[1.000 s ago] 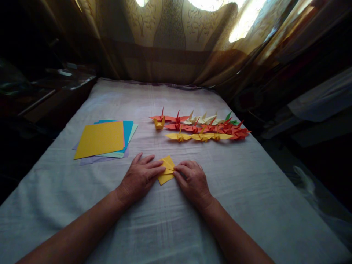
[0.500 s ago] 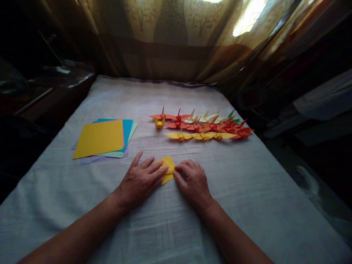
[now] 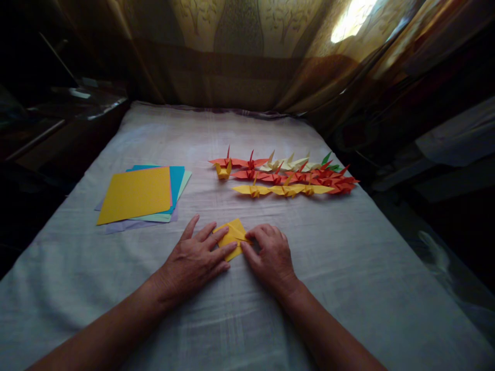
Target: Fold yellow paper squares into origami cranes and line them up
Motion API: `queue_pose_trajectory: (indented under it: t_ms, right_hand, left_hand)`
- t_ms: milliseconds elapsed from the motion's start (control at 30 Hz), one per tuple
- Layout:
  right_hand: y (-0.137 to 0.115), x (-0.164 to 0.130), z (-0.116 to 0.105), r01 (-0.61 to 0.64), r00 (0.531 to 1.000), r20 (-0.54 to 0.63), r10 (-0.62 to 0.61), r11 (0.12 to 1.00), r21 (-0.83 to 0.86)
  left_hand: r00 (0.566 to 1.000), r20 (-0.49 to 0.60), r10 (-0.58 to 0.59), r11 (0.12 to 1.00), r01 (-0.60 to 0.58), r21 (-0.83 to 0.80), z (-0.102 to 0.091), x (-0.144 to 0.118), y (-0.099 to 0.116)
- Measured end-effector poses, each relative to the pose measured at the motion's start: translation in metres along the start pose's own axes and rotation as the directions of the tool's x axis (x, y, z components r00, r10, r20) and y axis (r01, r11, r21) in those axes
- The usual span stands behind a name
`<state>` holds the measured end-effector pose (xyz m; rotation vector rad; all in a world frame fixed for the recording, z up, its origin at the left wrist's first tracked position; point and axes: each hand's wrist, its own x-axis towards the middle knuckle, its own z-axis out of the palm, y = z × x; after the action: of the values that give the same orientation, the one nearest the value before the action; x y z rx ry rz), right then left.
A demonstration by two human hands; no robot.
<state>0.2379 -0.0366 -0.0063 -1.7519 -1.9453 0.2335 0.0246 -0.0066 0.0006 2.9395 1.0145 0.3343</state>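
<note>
Lying flat on the cloth-covered worktop (image 3: pixel 348 268) near its front middle, the folded yellow paper (image 3: pixel 232 236) is showing as a small creased diamond with a raised flap along its upper right edge, partly hidden under both hands. The left hand (image 3: pixel 191 260) is resting palm down with its fingers (image 3: pixel 216 242) spread flat, pressing on the paper's left half; the right hand (image 3: pixel 270 252) is curling its fingers onto the right edge, the fingertips pinching down on the flap, not gripping the paper clear of the cloth. Bare cloth is stretching wide to the right of the hands and in front of them, and the worktop's left and right edges are dropping into dark surroundings. Beyond the hands, well apart from the paper, rows of origami cranes (image 3: pixel 286 178) in red, orange, yellow, cream and green are lying close together. To the left, a stack of coloured paper sheets (image 3: pixel 135 196) is sitting with a yellow sheet on top. A patterned curtain (image 3: pixel 240 51) is hanging behind the far edge.
</note>
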Motion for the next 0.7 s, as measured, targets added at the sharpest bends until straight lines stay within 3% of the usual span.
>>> queue_pose_trajectory:
  t_ms: [267, 700]
  right_hand:
    - [0.009, -0.001, -0.003, 0.032, 0.999, 0.025, -0.035, 0.994, 0.108]
    - [0.013, -0.002, 0.001, 0.090, 0.996, -0.026, -0.088, 0.990, 0.111]
  left_hand:
    - [1.000, -0.001, 0.011, 0.999, -0.011, -0.040, 0.001, -0.002, -0.008]
    - [0.997, -0.033, 0.065, 0.991, -0.069, -0.116, -0.005, -0.006, -0.025]
